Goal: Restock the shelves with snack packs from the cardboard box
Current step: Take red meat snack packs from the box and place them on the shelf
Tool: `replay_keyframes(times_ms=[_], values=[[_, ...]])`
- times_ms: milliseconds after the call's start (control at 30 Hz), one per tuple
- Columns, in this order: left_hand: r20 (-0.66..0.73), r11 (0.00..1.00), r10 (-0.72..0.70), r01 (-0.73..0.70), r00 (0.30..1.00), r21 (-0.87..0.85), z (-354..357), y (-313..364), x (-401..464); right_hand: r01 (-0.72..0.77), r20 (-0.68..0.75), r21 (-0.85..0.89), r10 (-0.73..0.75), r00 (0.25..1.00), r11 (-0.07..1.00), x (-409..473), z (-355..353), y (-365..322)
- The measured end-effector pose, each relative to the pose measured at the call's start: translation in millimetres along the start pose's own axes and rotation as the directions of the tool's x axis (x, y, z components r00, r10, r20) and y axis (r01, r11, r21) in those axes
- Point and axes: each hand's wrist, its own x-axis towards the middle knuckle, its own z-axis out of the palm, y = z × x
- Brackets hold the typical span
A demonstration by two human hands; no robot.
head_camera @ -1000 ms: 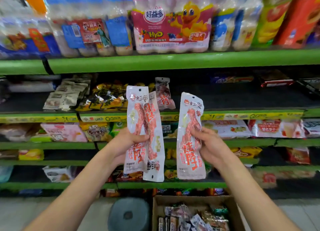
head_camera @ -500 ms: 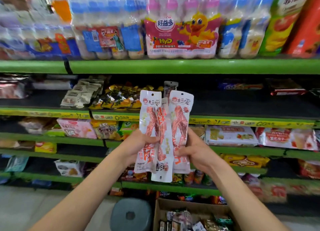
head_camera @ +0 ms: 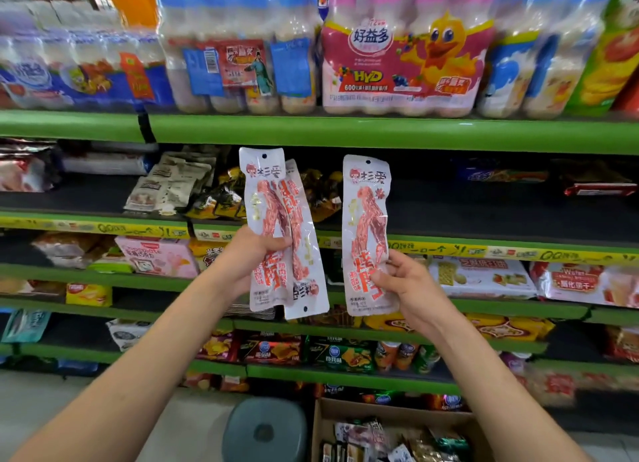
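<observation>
My left hand (head_camera: 249, 254) grips two long white snack packs (head_camera: 276, 226) with red meat strips, held upright and overlapping in front of the green shelves. My right hand (head_camera: 403, 281) pinches a third pack of the same kind (head_camera: 366, 226) near its lower half, a little to the right of the other two and apart from them. The cardboard box (head_camera: 390, 411) stands open on the floor below, with several mixed snack packs (head_camera: 380, 439) inside.
Green shelves (head_camera: 345, 131) fill the view. Multipacks of drink bottles (head_camera: 401, 57) stand on the top one. The dark shelf (head_camera: 466, 212) behind the packs holds small snacks at its left. A grey round stool (head_camera: 264, 430) sits left of the box.
Half a second ago the three packs were pressed together between both hands. My right hand has pulled its pack away to the right, and the view has moved closer to the shelves.
</observation>
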Motion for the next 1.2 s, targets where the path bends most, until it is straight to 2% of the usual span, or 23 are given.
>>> replay_keyframes(times_ms=[567,1200], values=[[-0.004,1.000,0.018,-0.018,1.000,-0.018,-4,2,8,-0.070,0.071,0.051,0.066,0.995,0.996,-3,-11,1],[-0.003,0.999,0.020,-0.020,1.000,-0.037,8,10,19,-0.079,0.005,0.021,0.079,0.997,0.997,-4,-21,-7]])
